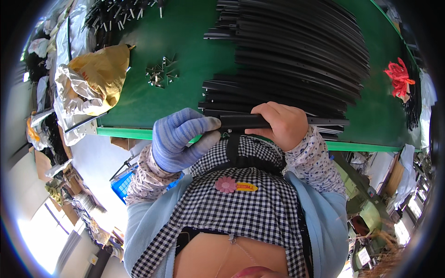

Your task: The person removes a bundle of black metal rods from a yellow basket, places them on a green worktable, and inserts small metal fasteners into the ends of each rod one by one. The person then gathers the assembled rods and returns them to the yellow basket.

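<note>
My left hand [184, 136], in a blue and white striped knit glove, is closed in a pinch at the left end of a long black strip [243, 121]. A tiny shiny piece [226, 135] shows just beyond its fingertips; what lies between them is hidden. Bare, my right hand [283, 124] grips the same strip further right, fingers over the top and thumb below. The strip is held level along the near edge of the green table [185, 60]. Just past it lies a wide stack of similar black strips [296, 51].
Small metal clips [161, 74] lie loose at the left, beside a yellow and white sack [104, 76]. Black pieces with silver ends [121, 14] are heaped at the far left. Red cords [398, 78] lie at the right edge. A blue crate [122, 185] stands below the table.
</note>
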Demonstrator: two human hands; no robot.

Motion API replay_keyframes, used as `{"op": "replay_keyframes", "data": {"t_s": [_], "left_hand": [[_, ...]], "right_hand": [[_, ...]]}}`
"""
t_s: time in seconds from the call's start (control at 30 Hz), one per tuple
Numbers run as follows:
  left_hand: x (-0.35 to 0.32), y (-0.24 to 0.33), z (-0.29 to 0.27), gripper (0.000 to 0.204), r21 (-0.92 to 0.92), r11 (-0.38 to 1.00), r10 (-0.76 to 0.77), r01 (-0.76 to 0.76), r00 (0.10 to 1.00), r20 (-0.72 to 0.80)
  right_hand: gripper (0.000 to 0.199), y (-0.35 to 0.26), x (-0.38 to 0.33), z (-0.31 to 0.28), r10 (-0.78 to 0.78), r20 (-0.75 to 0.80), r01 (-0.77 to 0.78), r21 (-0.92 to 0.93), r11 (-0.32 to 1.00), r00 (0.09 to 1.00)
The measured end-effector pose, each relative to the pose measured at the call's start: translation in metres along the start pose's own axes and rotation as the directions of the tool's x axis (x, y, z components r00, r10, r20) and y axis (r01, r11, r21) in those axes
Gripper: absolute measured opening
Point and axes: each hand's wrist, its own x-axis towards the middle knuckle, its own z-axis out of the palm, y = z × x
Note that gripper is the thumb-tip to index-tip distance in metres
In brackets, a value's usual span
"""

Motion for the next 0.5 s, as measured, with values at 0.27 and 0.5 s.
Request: {"op": "replay_keyframes", "data": {"t_s": [0.27,0.5], "left_hand": [[0.006,0.0,0.0,0.031,-0.061,0.992,0.12,-0.112,0.98,0.159],[-0.004,-0.017,0.012,0.017,-0.468,0.883,0.124,-0.039,0.98,0.153]], "right_hand": [[0.039,-0.004,0.002,-0.014,0.015,0.315,-0.082,0.202,0.976,0.949],[0.043,-0.006,0.005,-0.015,-0.038,0.392,-0.066,0.25,0.966,0.919]]}}
